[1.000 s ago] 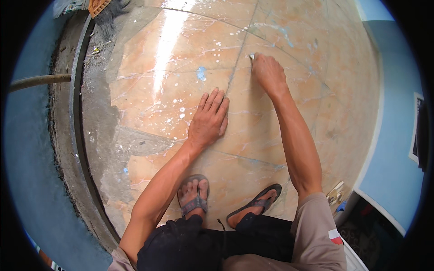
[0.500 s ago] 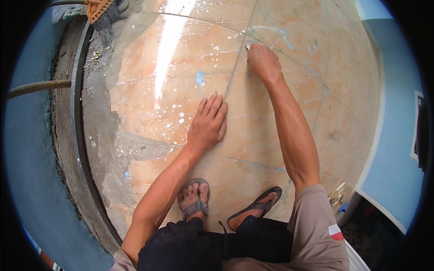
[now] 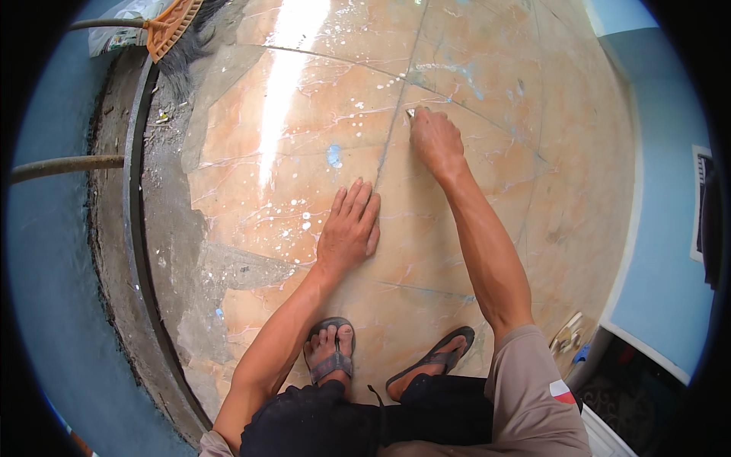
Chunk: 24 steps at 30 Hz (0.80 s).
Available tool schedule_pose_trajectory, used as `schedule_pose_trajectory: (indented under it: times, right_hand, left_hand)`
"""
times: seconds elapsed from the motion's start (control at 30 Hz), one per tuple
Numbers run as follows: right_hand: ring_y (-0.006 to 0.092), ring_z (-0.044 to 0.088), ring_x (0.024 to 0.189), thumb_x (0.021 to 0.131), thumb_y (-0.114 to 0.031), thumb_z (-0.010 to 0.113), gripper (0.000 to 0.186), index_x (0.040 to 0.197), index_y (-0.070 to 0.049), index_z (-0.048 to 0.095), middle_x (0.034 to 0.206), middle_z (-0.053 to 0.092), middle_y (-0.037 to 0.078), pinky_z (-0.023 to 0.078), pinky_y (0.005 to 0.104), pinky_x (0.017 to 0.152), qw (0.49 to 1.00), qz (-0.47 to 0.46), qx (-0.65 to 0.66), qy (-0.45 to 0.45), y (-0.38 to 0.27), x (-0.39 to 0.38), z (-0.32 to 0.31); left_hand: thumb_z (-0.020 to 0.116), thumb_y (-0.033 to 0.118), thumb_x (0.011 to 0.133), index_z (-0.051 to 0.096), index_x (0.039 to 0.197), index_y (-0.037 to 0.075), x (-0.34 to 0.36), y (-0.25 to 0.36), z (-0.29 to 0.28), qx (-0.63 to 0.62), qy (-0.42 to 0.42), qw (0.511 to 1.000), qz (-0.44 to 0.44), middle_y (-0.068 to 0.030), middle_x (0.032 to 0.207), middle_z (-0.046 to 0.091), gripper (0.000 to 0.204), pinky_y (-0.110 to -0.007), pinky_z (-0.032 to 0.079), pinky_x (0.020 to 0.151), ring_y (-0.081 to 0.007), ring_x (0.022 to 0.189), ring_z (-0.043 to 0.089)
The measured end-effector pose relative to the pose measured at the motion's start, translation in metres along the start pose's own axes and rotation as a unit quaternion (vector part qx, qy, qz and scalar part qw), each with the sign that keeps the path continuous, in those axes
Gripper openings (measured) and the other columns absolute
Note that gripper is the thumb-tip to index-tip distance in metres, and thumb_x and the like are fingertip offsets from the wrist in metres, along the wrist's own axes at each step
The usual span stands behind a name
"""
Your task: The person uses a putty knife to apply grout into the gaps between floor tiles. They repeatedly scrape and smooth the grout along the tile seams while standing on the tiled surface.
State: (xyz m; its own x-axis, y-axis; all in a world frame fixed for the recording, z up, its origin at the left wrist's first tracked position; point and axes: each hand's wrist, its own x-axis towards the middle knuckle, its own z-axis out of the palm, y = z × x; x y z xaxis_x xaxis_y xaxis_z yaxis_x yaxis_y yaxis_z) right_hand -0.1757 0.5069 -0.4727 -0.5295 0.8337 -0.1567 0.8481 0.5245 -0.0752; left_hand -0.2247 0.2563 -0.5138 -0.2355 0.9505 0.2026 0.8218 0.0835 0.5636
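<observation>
A: On the tiled floor [image 3: 495, 190], where is the small tool [image 3: 410, 113]?

B: At the grout joint [image 3: 390, 145], its pale tip just past the right hand [image 3: 435, 141]. The fingers are curled closed around it; most of the tool is hidden inside the fist.

A: And the left hand [image 3: 349, 228]?

B: It lies flat on the tile just left of the same joint, fingers [image 3: 358, 202] open and together, gripping nothing, nearer the body than the right hand.

A: Surroundings?

B: White paint specks [image 3: 304, 221] beside the left hand; sandalled feet [image 3: 331, 354] below; an orange broom [image 3: 173, 27] at the far left edge.
</observation>
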Motion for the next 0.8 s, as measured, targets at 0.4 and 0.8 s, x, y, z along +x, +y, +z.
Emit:
schedule_pose_trajectory:
  times: [0.4, 0.8]
  right_hand:
    - [0.0467, 0.074, 0.099, 0.105, -0.022, 0.055, 0.030, 0.115, -0.001, 0.073, 0.104, 0.076, 0.028, 0.060, 0.0555, 0.085, 0.997, -0.017, 0.013, -0.068, 0.022, -0.016, -0.015]
    - [0.0497, 0.073, 0.098, 0.104, -0.021, 0.057, 0.027, 0.109, 0.001, 0.071, 0.101, 0.075, 0.031, 0.058, 0.0582, 0.086, 0.999, 0.002, 0.023, -0.036, 0.062, 0.006, -0.012]
  left_hand:
    - [0.068, 0.013, 0.092, 0.060, 0.138, 0.000, 0.001, 0.003, -0.001, -0.002, 0.000, 1.000, -0.002, -0.0210, 0.153, 0.055, 0.049, -0.051, 0.033, 0.128, -0.0357, 0.149, 0.047]
    - [0.068, 0.010, 0.087, 0.059, 0.140, 0.001, 0.004, 0.004, 0.005, -0.021, -0.004, 1.000, -0.002, -0.0205, 0.154, 0.053, 0.055, -0.053, 0.031, 0.129, -0.0378, 0.151, 0.044]
